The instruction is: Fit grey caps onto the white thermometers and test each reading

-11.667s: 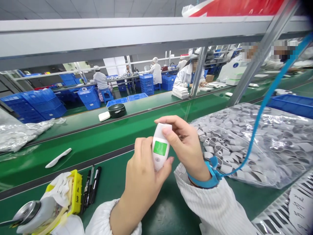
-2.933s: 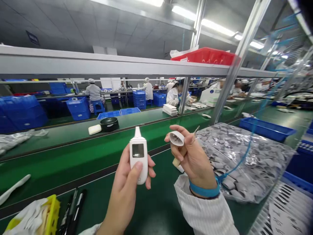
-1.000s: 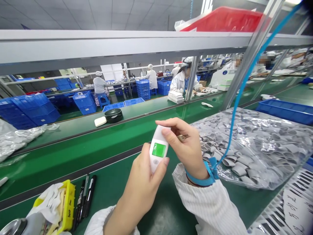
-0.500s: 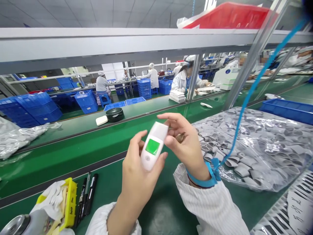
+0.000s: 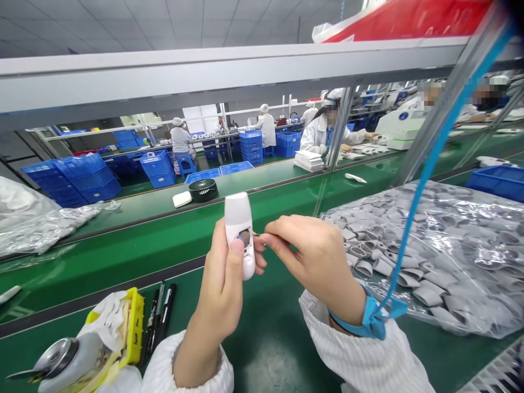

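Note:
Upright in my left hand (image 5: 224,273) is a white handheld thermometer (image 5: 238,210), its back facing me. My left thumb presses at a round opening in it, where a shiny disc like a coin cell (image 5: 244,237) shows. My right hand (image 5: 313,254) is pinched at the thermometer's right side. A thin dark tip (image 5: 257,234) sticks out from its fingertips toward the opening; the fingers hide the rest. Around my right wrist is a blue strap (image 5: 368,316) with a blue cord.
A clear bag of grey-white plastic shells (image 5: 429,262) lies at right. A yellow tray (image 5: 137,327), black pens (image 5: 164,314) and a metal-topped bottle (image 5: 61,355) stand at front left. Beyond the green belt (image 5: 180,234) are a round black item (image 5: 203,189) and co-workers (image 5: 319,134).
The thermometer has been turned over from its lit green screen to its opened back and stands more upright. My right hand has gone from loosely curled fingers to a pinch beside the opening.

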Demonstrator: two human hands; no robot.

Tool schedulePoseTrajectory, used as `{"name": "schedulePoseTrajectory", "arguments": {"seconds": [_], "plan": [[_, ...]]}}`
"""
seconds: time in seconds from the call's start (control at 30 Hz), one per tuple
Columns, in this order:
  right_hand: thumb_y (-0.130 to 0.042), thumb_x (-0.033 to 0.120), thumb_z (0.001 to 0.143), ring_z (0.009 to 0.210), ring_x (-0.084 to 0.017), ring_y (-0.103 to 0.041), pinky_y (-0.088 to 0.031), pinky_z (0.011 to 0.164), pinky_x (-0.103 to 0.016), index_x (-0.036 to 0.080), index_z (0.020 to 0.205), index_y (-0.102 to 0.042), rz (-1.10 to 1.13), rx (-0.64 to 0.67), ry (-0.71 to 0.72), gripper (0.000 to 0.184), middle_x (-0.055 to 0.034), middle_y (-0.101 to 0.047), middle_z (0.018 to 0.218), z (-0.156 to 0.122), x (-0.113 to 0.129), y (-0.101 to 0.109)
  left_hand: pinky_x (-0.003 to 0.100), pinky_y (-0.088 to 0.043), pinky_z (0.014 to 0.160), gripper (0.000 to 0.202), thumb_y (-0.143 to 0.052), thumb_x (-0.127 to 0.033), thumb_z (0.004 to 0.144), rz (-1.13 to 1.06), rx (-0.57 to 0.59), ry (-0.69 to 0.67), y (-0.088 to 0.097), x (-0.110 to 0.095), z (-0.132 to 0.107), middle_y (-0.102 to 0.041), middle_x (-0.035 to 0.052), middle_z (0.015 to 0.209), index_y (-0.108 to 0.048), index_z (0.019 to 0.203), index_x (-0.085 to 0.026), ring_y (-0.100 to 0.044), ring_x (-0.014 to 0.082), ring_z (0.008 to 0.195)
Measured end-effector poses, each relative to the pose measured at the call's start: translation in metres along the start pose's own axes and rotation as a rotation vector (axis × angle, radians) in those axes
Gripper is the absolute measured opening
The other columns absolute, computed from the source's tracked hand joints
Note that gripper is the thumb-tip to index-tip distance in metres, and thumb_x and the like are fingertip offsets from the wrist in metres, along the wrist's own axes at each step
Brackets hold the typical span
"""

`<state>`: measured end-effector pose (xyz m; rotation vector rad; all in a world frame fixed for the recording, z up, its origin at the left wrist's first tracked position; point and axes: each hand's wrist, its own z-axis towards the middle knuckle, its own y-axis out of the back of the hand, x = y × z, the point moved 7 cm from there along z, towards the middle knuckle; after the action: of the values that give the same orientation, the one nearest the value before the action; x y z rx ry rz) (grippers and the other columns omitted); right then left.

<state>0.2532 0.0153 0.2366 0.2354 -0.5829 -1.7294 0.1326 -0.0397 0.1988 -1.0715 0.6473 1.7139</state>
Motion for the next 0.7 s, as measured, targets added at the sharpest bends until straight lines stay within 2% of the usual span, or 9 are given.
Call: {"name": "schedulePoseTrajectory", "arguments": {"seconds": [0.1, 0.17, 0.3, 0.4, 0.5, 0.6, 0.7], "plan": [[-0.052, 0.032, 0.105, 0.056, -0.012, -0.053, -0.033, 0.057, -0.027, 0.018, 0.072, -0.062, -0.011, 0.001, 0.028, 0.037, 0.0001, -0.062, 0.061, 0.0, 0.0, -0.003, 0.022, -0.048, 0.057, 0.023, -0.045, -0.042, 0.106, 0.107, -0.012, -0.038, 0.002, -0.004, 0.0, -0.06, -0.0022, 0.076, -0.057, 0.111, -0.022, -0.055, 0.0115, 0.062], [-0.052, 0.032, 0.105, 0.055, -0.011, -0.052, -0.033, 0.056, -0.026, 0.018, 0.072, -0.062, 0.021, 0.026, 0.032, 0.038, 0.0008, -0.06, 0.06, 0.0, -0.001, -0.007, 0.02, -0.044, 0.051, 0.026, -0.043, -0.043, 0.106, 0.087, 0.026, 0.014, 0.001, -0.001, 0.002, -0.057, -0.0036, 0.072, -0.056, 0.103, -0.022, -0.05, 0.0092, 0.055], [-0.049, 0.036, 0.107, 0.053, -0.009, -0.05, -0.035, 0.055, -0.022, 0.017, 0.072, -0.061, 0.228, 0.072, 0.051, 0.041, 0.0025, -0.056, 0.059, 0.001, 0.0, -0.014, 0.015, -0.037, 0.038, 0.03, -0.045, -0.048, 0.104, -0.195, 0.152, 0.21, -0.002, 0.009, 0.005, -0.057, -0.0048, 0.065, -0.053, 0.098, -0.02, -0.045, 0.0059, 0.042], [-0.049, 0.039, 0.106, 0.054, -0.01, -0.051, -0.037, 0.056, -0.023, 0.017, 0.079, -0.064, 0.243, 0.007, 0.087, 0.038, 0.0019, -0.057, 0.061, 0.002, 0.002, -0.012, 0.014, -0.033, 0.033, 0.03, -0.047, -0.044, 0.103, -0.38, 0.203, 0.314, -0.005, 0.013, 0.006, -0.058, -0.0054, 0.059, -0.049, 0.118, -0.018, -0.041, 0.0058, 0.034], [-0.055, 0.03, 0.104, 0.058, -0.012, -0.052, -0.038, 0.057, -0.025, 0.017, 0.096, -0.068, 0.136, -0.073, 0.179, 0.02, 0.0003, -0.061, 0.067, 0.002, 0.007, -0.006, 0.013, -0.034, 0.034, 0.046, -0.045, -0.037, 0.102, -0.368, 0.196, 0.362, -0.005, 0.017, 0.008, -0.061, -0.0044, 0.061, -0.036, 0.143, -0.018, -0.042, 0.0066, 0.035], [-0.053, 0.014, 0.102, 0.059, -0.012, -0.052, -0.038, 0.057, -0.026, 0.018, 0.105, -0.069, 0.125, -0.035, 0.267, 0.017, 0.0007, -0.066, 0.07, 0.001, 0.012, -0.006, 0.014, -0.037, 0.036, 0.054, -0.044, -0.029, 0.096, -0.378, 0.295, 0.361, -0.012, 0.019, 0.006, -0.061, -0.0025, 0.065, -0.035, 0.147, -0.014, -0.044, 0.0067, 0.038], [-0.053, 0.009, 0.099, 0.057, -0.012, -0.052, -0.039, 0.056, -0.026, 0.017, 0.096, -0.069, 0.117, -0.073, 0.262, 0.018, 0.0005, -0.065, 0.067, 0.001, 0.012, -0.005, 0.015, -0.039, 0.039, 0.063, -0.046, -0.022, 0.089, -0.405, 0.351, 0.347, -0.016, 0.017, 0.003, -0.06, -0.0026, 0.07, -0.034, 0.15, -0.014, -0.045, 0.0066, 0.043]]}}
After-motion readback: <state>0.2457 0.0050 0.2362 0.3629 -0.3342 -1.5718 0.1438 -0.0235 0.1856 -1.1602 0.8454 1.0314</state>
